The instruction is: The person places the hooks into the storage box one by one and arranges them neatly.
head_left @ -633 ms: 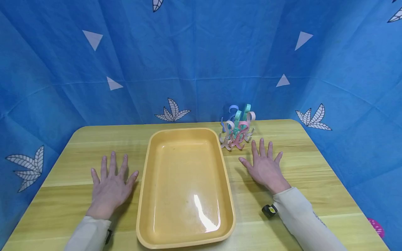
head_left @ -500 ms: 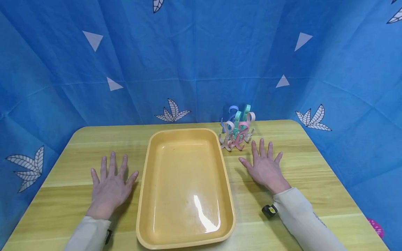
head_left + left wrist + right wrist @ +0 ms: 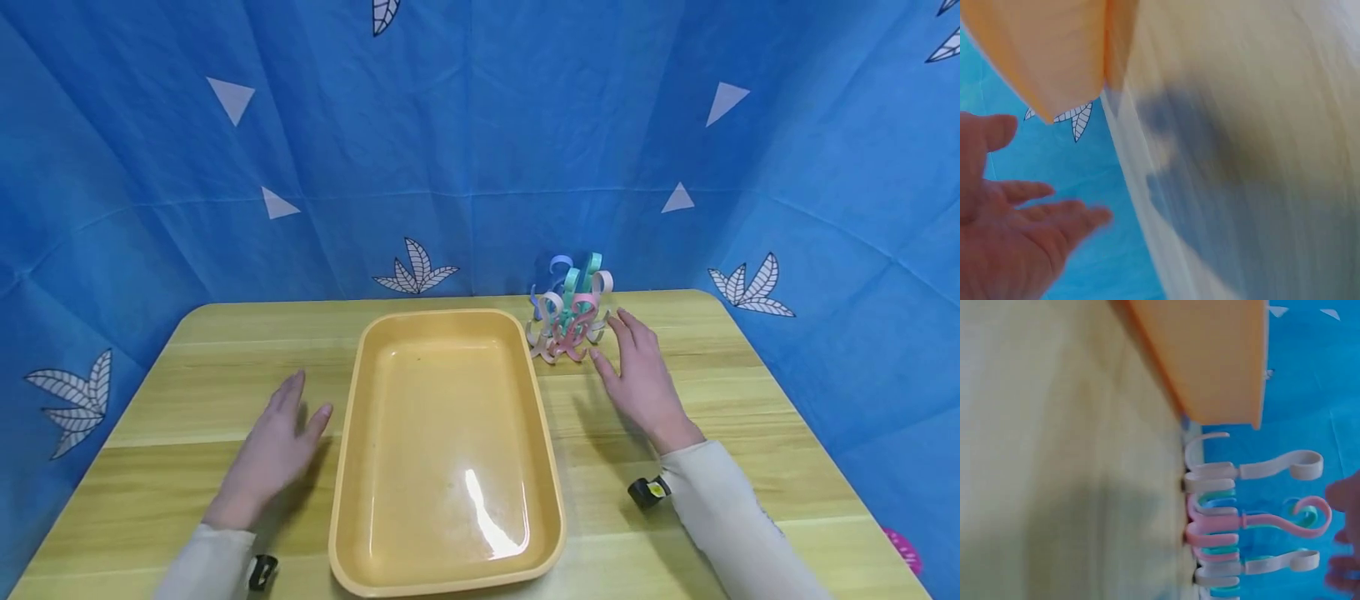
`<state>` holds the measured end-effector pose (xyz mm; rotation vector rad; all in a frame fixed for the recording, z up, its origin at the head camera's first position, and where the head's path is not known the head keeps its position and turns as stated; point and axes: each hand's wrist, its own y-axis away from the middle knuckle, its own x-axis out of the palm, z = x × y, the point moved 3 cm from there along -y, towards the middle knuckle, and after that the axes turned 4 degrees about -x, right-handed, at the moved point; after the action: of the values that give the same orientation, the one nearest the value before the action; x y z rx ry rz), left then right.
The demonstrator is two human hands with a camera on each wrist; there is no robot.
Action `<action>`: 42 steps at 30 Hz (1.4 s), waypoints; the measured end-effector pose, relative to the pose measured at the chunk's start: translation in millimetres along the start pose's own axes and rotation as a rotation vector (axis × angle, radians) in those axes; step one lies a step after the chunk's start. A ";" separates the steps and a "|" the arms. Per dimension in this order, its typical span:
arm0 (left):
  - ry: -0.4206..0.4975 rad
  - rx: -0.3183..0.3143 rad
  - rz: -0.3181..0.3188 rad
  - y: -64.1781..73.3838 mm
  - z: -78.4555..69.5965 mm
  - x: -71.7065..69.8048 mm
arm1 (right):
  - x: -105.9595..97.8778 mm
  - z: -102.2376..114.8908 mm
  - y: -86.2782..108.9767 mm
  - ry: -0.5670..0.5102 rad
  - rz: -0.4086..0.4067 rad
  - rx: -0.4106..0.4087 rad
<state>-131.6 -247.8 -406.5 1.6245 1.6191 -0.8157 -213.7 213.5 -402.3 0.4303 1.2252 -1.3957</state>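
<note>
- Read the head view as a clock centred on the tray (image 3: 447, 433), with 12 at the curtain (image 3: 465, 150) behind.
- The hooks (image 3: 567, 300), in white, pink, green and blue, stand bunched between 1 and 2 o'clock, just outside the tray's rim. They rest on splayed feet with their curled ends up; whether any foot touches the tray, I cannot tell.
- The right hand (image 3: 641, 375) is between 2 and 3 o'clock, at about 4 o'clock from the hooks. Its thumb stands apart from its fingers, and it holds nothing. In the right wrist view the blurred fingertips are near the curl of the pink hook (image 3: 1279, 524), with no contact plain.
- The left hand (image 3: 273, 442) is at 9 o'clock, beside the tray, loose and holding nothing, its thumb towards the rim.
- The step in hand looks like a reach for the hooks, with no grip made. The next move seems to call for bringing the right fingertips in towards 10 o'clock and pinching one stem or curl.
- The crowding is the likeliest hindrance: feet and curls overlap, so lifting one may drag its neighbours. The blue hook (image 3: 559, 258) sits at the back, partly screened.
- The tray lies between the left hand and the hooks.
- Beneath everything is the wood-grain counter (image 3: 592, 533); a black strap (image 3: 647, 492) shows at the right wrist.
</note>
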 end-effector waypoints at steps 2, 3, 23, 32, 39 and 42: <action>0.120 0.003 0.008 0.2 -0.2 -2.1 | -3.9 0.4 -6.1 -0.097 -0.072 -0.029; 0.175 0.002 0.009 0.8 -0.1 -3.1 | -5.0 0.2 -9.2 -0.140 -0.097 -0.034; 0.658 -0.144 0.064 -1.3 -20.9 26.7 | -1.5 -2.6 -59.9 -0.440 -0.156 0.114; 0.766 -0.189 0.007 -2.8 -16.0 33.2 | 2.9 -9.5 -66.1 -0.444 -0.089 0.147; 0.770 -0.214 0.013 -3.1 -12.6 34.5 | 7.9 -13.5 -66.8 -0.428 -0.046 0.176; 0.765 -0.223 0.020 -4.3 -11.9 35.5 | 6.6 -14.6 -69.1 -0.443 -0.064 0.185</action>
<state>-135.5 -218.0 -429.3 1.8955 2.0944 0.0414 -282.2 207.3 -384.8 0.1916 0.7583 -1.5638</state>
